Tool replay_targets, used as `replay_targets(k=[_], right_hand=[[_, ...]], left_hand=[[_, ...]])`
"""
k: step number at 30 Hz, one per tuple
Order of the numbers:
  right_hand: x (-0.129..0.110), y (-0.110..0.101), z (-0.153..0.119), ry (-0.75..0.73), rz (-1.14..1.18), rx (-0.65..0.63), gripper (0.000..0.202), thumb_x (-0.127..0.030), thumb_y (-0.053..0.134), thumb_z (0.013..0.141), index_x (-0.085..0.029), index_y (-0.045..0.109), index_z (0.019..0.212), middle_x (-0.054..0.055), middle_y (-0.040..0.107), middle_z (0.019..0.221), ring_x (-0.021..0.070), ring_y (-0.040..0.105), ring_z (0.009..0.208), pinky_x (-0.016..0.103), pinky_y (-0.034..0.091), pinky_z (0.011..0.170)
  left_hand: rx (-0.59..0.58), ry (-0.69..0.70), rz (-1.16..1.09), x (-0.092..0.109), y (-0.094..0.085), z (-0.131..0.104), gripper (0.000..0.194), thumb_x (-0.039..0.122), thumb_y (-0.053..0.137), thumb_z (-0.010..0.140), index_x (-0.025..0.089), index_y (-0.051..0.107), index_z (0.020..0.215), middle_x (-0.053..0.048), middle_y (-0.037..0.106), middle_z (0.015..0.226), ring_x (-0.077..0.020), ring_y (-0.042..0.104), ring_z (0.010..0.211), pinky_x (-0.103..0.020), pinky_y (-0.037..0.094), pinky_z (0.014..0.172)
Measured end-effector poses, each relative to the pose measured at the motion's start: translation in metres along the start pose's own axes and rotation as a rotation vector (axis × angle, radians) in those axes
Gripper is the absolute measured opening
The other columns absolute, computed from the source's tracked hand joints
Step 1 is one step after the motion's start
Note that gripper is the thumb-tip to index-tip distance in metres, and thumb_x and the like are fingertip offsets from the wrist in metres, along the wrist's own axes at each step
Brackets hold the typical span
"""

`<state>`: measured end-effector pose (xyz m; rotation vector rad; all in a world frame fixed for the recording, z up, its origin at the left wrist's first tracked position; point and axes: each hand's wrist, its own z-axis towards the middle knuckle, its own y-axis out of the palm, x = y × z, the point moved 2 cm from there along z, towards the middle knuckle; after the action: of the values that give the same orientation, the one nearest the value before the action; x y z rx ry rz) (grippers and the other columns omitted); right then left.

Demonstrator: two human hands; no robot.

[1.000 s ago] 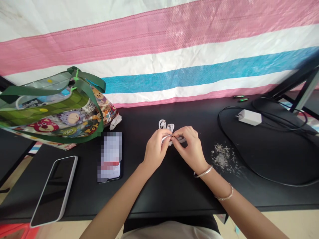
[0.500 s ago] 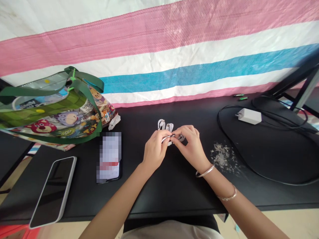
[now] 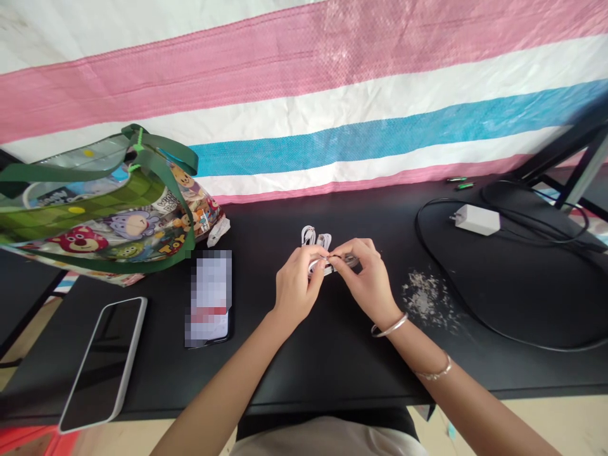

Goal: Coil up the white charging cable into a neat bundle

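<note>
Over the middle of the black table, my left hand (image 3: 298, 282) and my right hand (image 3: 368, 273) meet at their fingertips. Between them is a coiled white cable (image 3: 329, 270), pinched by both thumbs and forefingers. A thin dark strip, like a tie, shows at the right fingertips; the fingers hide part of it. Just beyond the hands lie more bundled white cables (image 3: 308, 235), partly covered by the left fingers. My right wrist wears a silver bangle, with a bracelet farther up the forearm.
Left: a cartoon-print bag (image 3: 128, 221) with green handles, a phone with a lit, blurred screen (image 3: 211, 297) and a dark-screened phone (image 3: 102, 367). Right: pale scraps (image 3: 425, 297), a white power adapter (image 3: 477, 220) and a looped black cable (image 3: 468, 313). A striped sheet (image 3: 304, 152) hangs behind.
The held coil has turned slightly, so more of its white loops show beneath the fingertips. Both hands keep their pinch in nearly the same place.
</note>
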<state>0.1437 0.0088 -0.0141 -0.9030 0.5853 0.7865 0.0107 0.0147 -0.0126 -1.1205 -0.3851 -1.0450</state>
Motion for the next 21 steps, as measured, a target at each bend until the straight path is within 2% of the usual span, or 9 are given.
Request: replay_targets(k=[3,8,12,17,21], right_hand=[[-0.003,0.000,-0.001,-0.052,-0.028,0.040,0.019,-0.028,0.055,0.087,-0.024,0.061,0.069,0.001,0.062,0.069,0.0215,0.054,0.074,0.039,0.040,0.071],[-0.004,-0.003,-0.001,-0.120,-0.085,0.074,0.016,-0.026,0.056,0.086,-0.025,0.064,0.072,0.003,0.061,0.076,0.0229,0.055,0.080,0.041,0.041,0.073],[-0.004,-0.006,0.000,-0.145,-0.090,0.065,0.014,-0.025,0.058,0.085,-0.026,0.066,0.074,0.004,0.061,0.082,0.0238,0.055,0.084,0.043,0.043,0.077],[-0.004,-0.006,0.000,-0.180,-0.092,0.050,0.013,-0.025,0.059,0.085,-0.027,0.066,0.075,0.005,0.063,0.088,0.0251,0.056,0.090,0.045,0.044,0.078],[-0.004,-0.005,0.000,-0.212,-0.102,0.062,0.014,-0.025,0.058,0.086,-0.027,0.066,0.075,0.005,0.065,0.089,0.0255,0.056,0.091,0.044,0.043,0.077]], left_hand=[[-0.040,-0.099,-0.047,0.002,-0.001,0.001,0.017,0.022,0.044,0.088,0.023,0.058,0.097,0.000,0.071,0.090,-0.0154,0.066,0.080,-0.024,0.049,0.070],[-0.185,-0.290,-0.206,0.002,0.000,0.005,0.024,0.022,0.045,0.086,0.026,0.065,0.099,0.003,0.071,0.077,-0.0161,0.067,0.070,-0.025,0.049,0.064],[-0.210,-0.411,-0.330,-0.003,0.003,0.007,0.025,0.032,0.047,0.088,0.024,0.070,0.091,0.001,0.071,0.069,-0.0185,0.069,0.072,-0.026,0.051,0.064],[-0.214,-0.402,-0.481,-0.004,0.004,0.009,0.025,0.029,0.048,0.087,0.020,0.071,0.092,-0.002,0.074,0.084,-0.0167,0.070,0.073,-0.024,0.054,0.062],[-0.238,-0.380,-0.533,-0.005,0.004,0.010,0.025,0.027,0.049,0.086,0.019,0.071,0.093,-0.003,0.074,0.087,-0.0165,0.070,0.078,-0.023,0.055,0.066]])
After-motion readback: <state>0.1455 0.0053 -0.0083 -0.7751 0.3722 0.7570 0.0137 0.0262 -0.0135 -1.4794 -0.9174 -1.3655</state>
